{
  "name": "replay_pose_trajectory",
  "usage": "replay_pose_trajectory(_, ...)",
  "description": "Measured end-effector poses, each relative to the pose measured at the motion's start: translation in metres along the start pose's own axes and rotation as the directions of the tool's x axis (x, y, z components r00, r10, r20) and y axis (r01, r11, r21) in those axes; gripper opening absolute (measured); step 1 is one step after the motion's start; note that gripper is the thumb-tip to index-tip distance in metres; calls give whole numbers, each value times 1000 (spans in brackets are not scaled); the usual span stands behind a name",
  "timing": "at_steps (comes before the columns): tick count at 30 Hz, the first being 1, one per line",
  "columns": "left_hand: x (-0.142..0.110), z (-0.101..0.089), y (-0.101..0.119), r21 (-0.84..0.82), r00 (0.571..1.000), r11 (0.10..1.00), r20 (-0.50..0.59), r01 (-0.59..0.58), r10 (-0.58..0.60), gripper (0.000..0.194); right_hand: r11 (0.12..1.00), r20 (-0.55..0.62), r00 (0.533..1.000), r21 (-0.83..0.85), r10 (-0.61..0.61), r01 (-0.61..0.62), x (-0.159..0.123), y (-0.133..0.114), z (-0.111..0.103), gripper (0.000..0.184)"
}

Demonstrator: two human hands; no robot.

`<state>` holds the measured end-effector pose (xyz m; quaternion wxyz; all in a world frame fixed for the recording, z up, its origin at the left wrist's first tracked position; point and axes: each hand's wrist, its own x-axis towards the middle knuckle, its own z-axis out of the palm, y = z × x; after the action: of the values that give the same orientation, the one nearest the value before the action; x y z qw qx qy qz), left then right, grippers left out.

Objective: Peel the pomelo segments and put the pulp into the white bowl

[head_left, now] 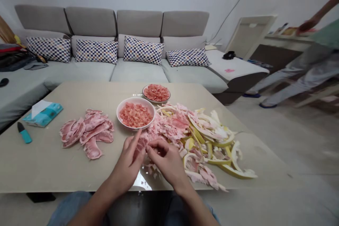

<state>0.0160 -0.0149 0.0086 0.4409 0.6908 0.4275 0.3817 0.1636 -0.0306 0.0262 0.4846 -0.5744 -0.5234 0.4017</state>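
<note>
My left hand is closed around a pink pomelo segment, its index finger stretched up along the side. Thumb and fingertips of my right hand pinch together at the segment's right edge; the fingers partly hide what is between them. Just beyond stands a white bowl of peeled pomelo pulp. A dark-rimmed plate behind it holds more pulp. To the left lies a pile of unpeeled pomelo segments. On the right, pink membrane scraps and yellow-white pomelo rind spread in a heap.
A teal-handled knife and a tissue pack lie on the table at left. A grey sofa with checked cushions runs behind it. A person stands at far right near a shelf.
</note>
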Motion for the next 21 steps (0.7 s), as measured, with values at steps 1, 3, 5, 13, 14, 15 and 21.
replay_pose_trajectory(1, 2, -2, 2, -1, 1000, 1000, -20, -3, 3, 47, 999, 13, 1000, 29, 17, -18, 0, 0, -1, 21)
replay_pose_trajectory(3, 4, -5, 4, 8, 998, 1000, -62, -17, 17, 39, 997, 54, 998, 66, 38, -42, 0, -1, -3, 22)
replay_pose_trajectory(5, 6, -6, 6, 17, 996, 999, -83, -38, 39, 35, 996, 96, 994, 68, 48, -54, -1, -1, -4, 22)
replay_pose_trajectory(13, 1, 2, 7, -15, 989, 996, -119, -91, 88, 30, 1000, -46, 999, 12, 11, -11, -4, -1, 3, 14)
replay_pose_trajectory(14, 1, 2, 9, -38, 989, 996, -128, -82, 77, 28, 1000, -52, 999, 23, 15, -14, -5, -1, 4, 15)
replay_pose_trajectory(15, 0, 1, 10, -80, 990, 995, -134, -56, 45, 27, 999, -48, 998, 44, 27, -25, -6, -1, 5, 16)
replay_pose_trajectory(21, 1, 3, 16, -665, 942, 676, 143, 318, -303, 33, 969, 63, 988, 197, 142, -152, -8, -4, 9, 17)
